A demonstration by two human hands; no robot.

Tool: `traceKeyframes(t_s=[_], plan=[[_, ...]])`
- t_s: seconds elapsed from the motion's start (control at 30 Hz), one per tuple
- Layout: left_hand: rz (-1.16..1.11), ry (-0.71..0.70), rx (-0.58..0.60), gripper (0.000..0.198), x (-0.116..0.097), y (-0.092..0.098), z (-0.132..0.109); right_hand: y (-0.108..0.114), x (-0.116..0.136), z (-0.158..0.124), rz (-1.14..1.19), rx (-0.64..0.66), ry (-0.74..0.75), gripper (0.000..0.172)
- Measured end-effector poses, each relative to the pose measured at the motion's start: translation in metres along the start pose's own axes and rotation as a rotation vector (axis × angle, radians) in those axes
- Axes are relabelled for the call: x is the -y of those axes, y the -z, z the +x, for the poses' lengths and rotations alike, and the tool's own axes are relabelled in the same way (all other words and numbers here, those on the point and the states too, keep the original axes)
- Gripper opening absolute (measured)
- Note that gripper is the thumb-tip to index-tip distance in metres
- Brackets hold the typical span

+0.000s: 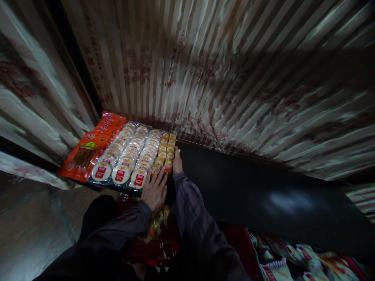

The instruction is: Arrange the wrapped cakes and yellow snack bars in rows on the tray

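Sleeves: my two dark, soft, creased cloth sleeves (187, 218) come up from the bottom edge, closest to me.
Basket: a red plastic lattice basket (152, 249) sits under my forearms, with shiny yellow wrappers inside; it is too dark to tell more.
Left hand: my left hand (154, 190) lies flat and open with its fingers spread. The palm is down on the near end of the round packs, gripping nothing.
Right hand: my right hand (177, 160) stands on its edge with the fingers straight and together. It presses against the right side of the yellow packs and holds nothing.
Round packs: flat pale discs in clear, glossy film (129, 154), each with a red and yellow label. They lie in three overlapping rows that run away from me at the left end of the surface.
Yellow packs: a narrow row of small, shiny yellow and orange packets (165, 150), touching the right side of the round packs.
Orange packs: flat rectangular orange pouches (93, 144), overlapped like tiles, just left of the round packs. The nearest one shows a brown ribbed strip.
Surface: a smooth, black, slightly glossy slab (263, 187) that stretches off to the right with a dull patch of reflected light.
Wall: ribbed sheeting in pale and brown stripes (234, 78), with worn reddish marks, rising behind the surface.
Floor: dull grey-brown tiles (29, 226) at lower left.
Bags: crinkly printed bags in red and white (293, 253) lie at lower right, below the surface.
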State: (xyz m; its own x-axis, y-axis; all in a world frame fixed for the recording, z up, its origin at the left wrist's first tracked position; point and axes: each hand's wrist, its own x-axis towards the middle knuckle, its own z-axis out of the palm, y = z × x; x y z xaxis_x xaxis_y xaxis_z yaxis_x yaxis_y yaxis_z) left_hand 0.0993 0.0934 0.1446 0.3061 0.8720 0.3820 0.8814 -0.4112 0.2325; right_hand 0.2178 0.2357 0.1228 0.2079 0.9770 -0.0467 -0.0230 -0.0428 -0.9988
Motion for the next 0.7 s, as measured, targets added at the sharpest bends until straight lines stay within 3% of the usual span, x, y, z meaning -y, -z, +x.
traceKeyframes(t_s=[0.17, 0.33, 0.43, 0.57, 0.7], plan=[[0.001, 0.002, 0.008, 0.055, 0.0, 0.0, -0.001, -0.001, 0.012, 0.015, 0.098, -0.065, -0.096, 0.085], [0.001, 0.001, -0.005, 0.056, 0.001, -0.002, -0.001, -0.007, 0.015, 0.025, 0.205, 0.038, -0.091, 0.081], [-0.004, 0.007, 0.001, 0.056, 0.0, -0.001, 0.0, -0.004, 0.016, 0.025, 0.178, 0.028, -0.097, 0.078], [-0.016, 0.002, 0.013, 0.055, -0.001, 0.003, -0.001, 0.005, 0.017, 0.013, 0.224, -0.067, -0.108, 0.072], [-0.038, -0.029, 0.026, 0.058, 0.002, 0.004, -0.003, 0.013, 0.012, -0.025, 0.265, -0.206, -0.111, 0.068]])
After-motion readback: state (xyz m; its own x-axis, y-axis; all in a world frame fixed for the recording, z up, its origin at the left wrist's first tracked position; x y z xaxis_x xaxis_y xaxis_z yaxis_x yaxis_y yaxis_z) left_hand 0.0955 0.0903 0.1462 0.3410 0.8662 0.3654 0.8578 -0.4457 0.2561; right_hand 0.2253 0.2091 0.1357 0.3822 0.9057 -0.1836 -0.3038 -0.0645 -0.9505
